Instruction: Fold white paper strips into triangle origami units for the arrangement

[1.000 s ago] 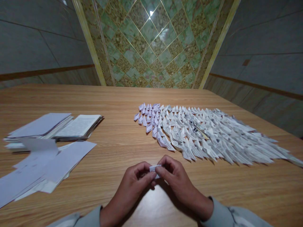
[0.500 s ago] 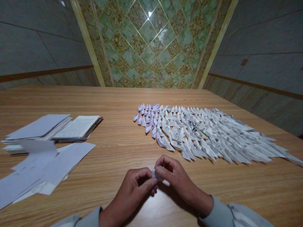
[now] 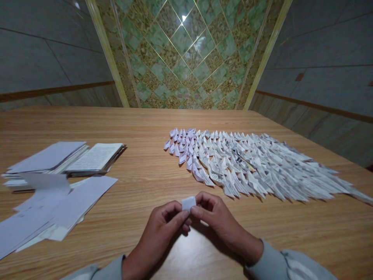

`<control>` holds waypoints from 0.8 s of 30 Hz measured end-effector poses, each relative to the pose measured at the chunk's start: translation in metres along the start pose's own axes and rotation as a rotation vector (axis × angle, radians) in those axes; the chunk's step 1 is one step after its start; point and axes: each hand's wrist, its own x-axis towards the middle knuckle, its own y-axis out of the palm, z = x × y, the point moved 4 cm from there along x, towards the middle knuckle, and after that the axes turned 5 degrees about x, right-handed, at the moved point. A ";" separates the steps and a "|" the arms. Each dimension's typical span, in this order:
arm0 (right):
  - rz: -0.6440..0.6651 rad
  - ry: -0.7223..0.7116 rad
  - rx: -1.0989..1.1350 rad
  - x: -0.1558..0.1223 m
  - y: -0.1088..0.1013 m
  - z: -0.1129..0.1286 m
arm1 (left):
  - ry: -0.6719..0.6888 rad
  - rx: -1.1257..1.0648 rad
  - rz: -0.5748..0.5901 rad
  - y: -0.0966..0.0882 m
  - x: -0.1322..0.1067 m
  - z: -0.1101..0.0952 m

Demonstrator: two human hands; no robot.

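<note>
Clock directions are being read from the paper (image 3: 189,202) between the hands, with twelve pointing straight ahead across the desk (image 3: 142,124). At nine o'clock, loose sheets (image 3: 72,206) are overlapping, one of them raising a bent flap. Beyond them, between nine and ten, a plain stack (image 3: 55,153) is lying with a pale page on top. Nearer ten, a printed stack (image 3: 94,157) is resting just beside it, its top page showing lines too small to read. At eight, the left hand (image 3: 163,227) is pinching the paper's left side between thumb and fingers. At the centre, over the near part of the desk, the paper is tilting up and showing a small, broad, pale face; it is no longer presenting the narrow strip of half a second ago. This change is suggesting that the paper is being turned or reopened between creases, so the folding is apparently continuing. At twelve, well beyond, lilac figures (image 3: 189,153) are standing in short rows. At four, the right hand (image 3: 214,214) is closing thumb and fingers on the paper's right side. Between one and three, white figures (image 3: 262,167) are crowding in long, close rows.
</note>
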 end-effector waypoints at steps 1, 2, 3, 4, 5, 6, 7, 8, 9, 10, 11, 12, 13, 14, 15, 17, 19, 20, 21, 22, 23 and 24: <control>0.024 0.004 0.018 0.000 0.001 -0.001 | -0.005 -0.012 -0.010 -0.001 0.000 0.000; 0.048 0.003 0.032 -0.001 0.003 -0.002 | -0.009 -0.019 -0.008 -0.001 0.001 0.001; 0.063 -0.003 0.041 -0.001 0.003 -0.003 | -0.010 -0.022 0.005 0.000 0.001 0.001; 0.071 -0.009 0.046 -0.001 0.003 -0.004 | -0.007 -0.024 0.022 0.000 0.001 0.002; 0.075 -0.012 0.046 -0.002 0.003 -0.004 | -0.002 -0.023 0.036 0.001 0.001 0.003; 0.076 -0.014 0.036 -0.002 0.002 -0.004 | 0.006 -0.013 0.047 0.001 0.001 0.003; 0.070 -0.020 0.013 -0.002 0.001 -0.004 | 0.013 0.006 0.050 0.001 0.001 0.004; 0.062 -0.031 -0.025 -0.002 -0.001 -0.003 | 0.020 0.032 0.046 0.000 0.001 0.004; 0.051 -0.045 -0.072 -0.002 -0.002 -0.002 | 0.027 0.057 0.035 0.000 0.001 0.004; 0.040 -0.060 -0.122 -0.002 -0.004 -0.001 | 0.032 0.080 0.022 -0.001 0.001 0.003; 0.030 -0.074 -0.166 -0.002 -0.005 0.001 | 0.036 0.094 0.011 -0.002 0.000 0.002; 0.023 -0.084 -0.195 -0.002 -0.005 0.002 | 0.039 0.101 0.003 -0.002 0.000 0.002; 0.020 -0.087 -0.208 -0.002 -0.005 0.003 | 0.041 0.099 -0.002 -0.003 0.000 0.001; 0.016 -0.085 -0.211 -0.002 -0.005 0.004 | 0.040 0.091 -0.002 -0.002 -0.001 0.000; 0.007 -0.085 -0.208 -0.002 -0.005 0.004 | 0.034 0.079 0.001 -0.002 -0.001 -0.001; -0.012 -0.087 -0.197 -0.002 -0.004 0.004 | 0.019 0.061 0.007 -0.001 -0.002 -0.002; -0.018 -0.092 -0.185 -0.003 -0.004 0.003 | 0.023 0.061 0.017 0.000 -0.002 -0.002; -0.014 -0.096 -0.183 -0.003 -0.004 0.003 | 0.030 0.072 0.023 0.001 -0.002 -0.003; -0.009 -0.100 -0.189 -0.003 -0.004 0.003 | 0.040 0.089 0.028 0.001 -0.001 -0.003; -0.005 -0.103 -0.206 -0.002 -0.004 0.003 | 0.052 0.110 0.026 0.001 0.000 -0.004; -0.006 -0.106 -0.230 -0.002 -0.005 0.003 | 0.064 0.131 0.017 0.000 0.000 -0.004; -0.009 -0.111 -0.263 -0.002 -0.005 0.004 | 0.070 0.149 0.002 0.000 0.001 -0.005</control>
